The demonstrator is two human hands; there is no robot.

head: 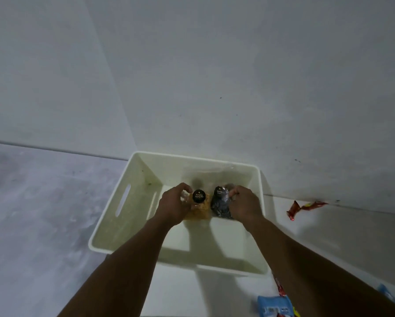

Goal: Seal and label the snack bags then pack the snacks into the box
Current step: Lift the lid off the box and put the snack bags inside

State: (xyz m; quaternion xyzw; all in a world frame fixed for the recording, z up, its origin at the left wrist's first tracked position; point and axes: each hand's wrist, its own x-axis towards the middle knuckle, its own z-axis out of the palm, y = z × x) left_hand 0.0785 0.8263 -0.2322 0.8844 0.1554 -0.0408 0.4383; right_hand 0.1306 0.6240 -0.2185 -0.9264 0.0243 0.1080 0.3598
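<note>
Blue snack packet (274,305) lies nearest, on the floor right of the white plastic box (105,244). Inside the box, toward its far middle, the left hand (172,205) grips the labelled bag of golden snacks (200,212) and the right hand (245,208) grips the dark-filled bag (221,203), the two bags touching. Both look light, soft, crinkly and probably crushable, so holding by the sealed tops seems safest. Box walls stand tall all round, with open floor near and left inside; a red wrapper (293,210) lies far right

cream box (141,184), yellow bag (200,214), dk grey bag (220,207), red wrapper (293,210)
</note>
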